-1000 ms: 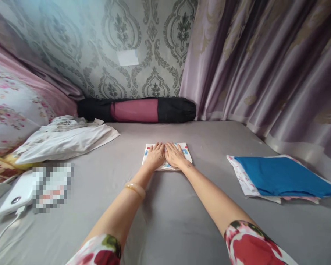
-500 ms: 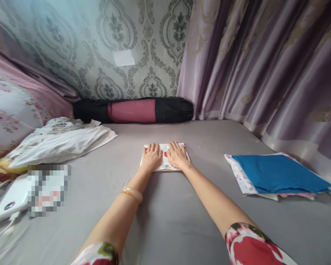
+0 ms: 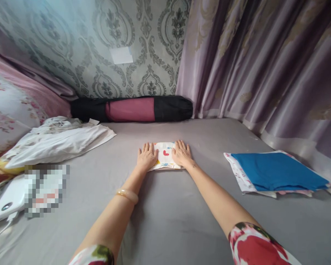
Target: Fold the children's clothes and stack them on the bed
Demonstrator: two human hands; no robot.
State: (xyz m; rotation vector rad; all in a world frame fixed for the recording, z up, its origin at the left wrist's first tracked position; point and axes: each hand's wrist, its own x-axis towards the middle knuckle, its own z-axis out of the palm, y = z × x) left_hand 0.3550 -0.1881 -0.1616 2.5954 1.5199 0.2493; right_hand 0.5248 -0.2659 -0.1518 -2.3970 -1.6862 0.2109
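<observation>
A small folded white cloth with a red heart-like mark and coloured patches lies flat on the grey bed sheet, in the middle of the view. My left hand rests palm down over its left edge, fingers stretched out and pointing away from me. Over the right edge lies my right hand, also flat with its fingers extended. Both hands touch the cloth without gripping it, and they cover its side edges. The printed middle shows between them.
Folded clothes with a blue piece on top lie at the right. A black and maroon roll lies along the wall. At the left are a crumpled white garment, a white power bank with a cable, and a blurred-out object.
My hands have slid apart, the left one leftward and the right one rightward, from the cloth's top to its side edges. More of the print shows. The view has shifted slightly.
</observation>
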